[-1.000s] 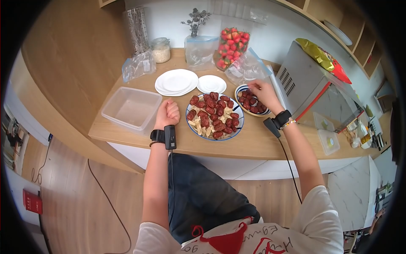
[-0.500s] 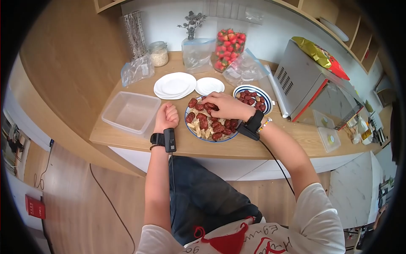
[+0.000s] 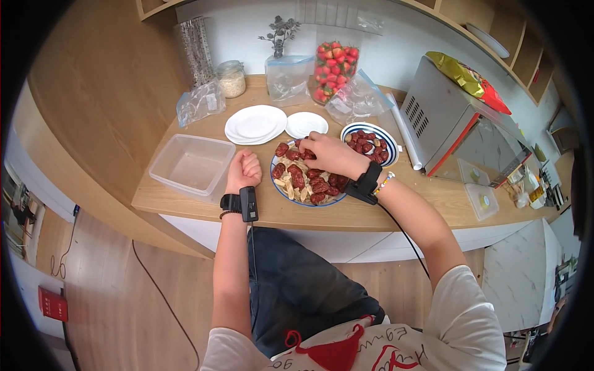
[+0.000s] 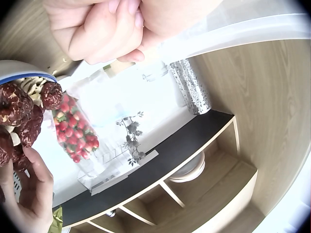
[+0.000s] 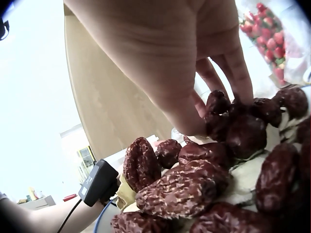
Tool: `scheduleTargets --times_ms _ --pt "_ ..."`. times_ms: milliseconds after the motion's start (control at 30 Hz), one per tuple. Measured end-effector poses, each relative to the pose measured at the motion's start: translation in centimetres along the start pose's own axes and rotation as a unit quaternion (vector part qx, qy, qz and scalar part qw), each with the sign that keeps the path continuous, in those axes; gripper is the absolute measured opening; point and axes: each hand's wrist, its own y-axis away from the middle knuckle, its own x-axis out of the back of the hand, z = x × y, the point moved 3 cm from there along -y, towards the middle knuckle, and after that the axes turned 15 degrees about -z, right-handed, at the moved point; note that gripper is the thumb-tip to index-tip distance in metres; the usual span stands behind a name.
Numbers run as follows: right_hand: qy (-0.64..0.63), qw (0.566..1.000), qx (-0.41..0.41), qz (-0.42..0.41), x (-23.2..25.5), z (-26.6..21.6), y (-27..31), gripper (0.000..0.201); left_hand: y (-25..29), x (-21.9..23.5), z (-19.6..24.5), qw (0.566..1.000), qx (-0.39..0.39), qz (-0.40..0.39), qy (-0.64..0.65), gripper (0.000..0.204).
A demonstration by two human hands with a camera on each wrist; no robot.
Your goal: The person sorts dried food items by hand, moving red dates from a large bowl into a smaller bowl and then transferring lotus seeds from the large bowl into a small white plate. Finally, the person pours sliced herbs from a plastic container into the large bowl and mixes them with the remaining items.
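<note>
A blue-rimmed white dish (image 3: 279, 193) holds wrinkled dark red dates (image 3: 297, 177) over pale dried pieces (image 3: 288, 189). My right hand (image 3: 336, 154) reaches down over the dish from the right. In the right wrist view, its thumb and fingers pinch a date (image 5: 217, 103) among the pile, hiding part of it. My left hand (image 3: 244, 171) rests on the counter to the left of the dish, its fingers curled in and holding nothing. Behind the right hand, a smaller striped bowl (image 3: 392, 143) contains more dates (image 3: 369, 146).
A clear plastic box (image 3: 185, 162) stands left of the left hand. White plates (image 3: 255, 123) and a small plate (image 3: 307, 125) lie behind the dish. Farther back are a bag of strawberries (image 3: 335, 69), clear zip bags (image 3: 289, 80) and a jar (image 3: 231, 80). A microwave (image 3: 455, 120) stands right.
My right hand has moved left from the striped bowl to the large dish, then stayed there with only slight movement. The left hand keeps its place and curl.
</note>
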Motion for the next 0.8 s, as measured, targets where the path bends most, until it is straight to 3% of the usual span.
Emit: scheduleTargets --times_ms 400,800 --pt "-0.031 0.999 0.023 0.021 -0.1 0.1 0.4 0.023 0.1 0.0 0.0 1.0 0.003 -0.007 0.001 0.027" --pt "-0.168 0.983 0.059 0.045 0.7 0.8 1.5 0.017 0.0 0.1 0.1 1.0 0.002 -0.006 -0.001 0.026"
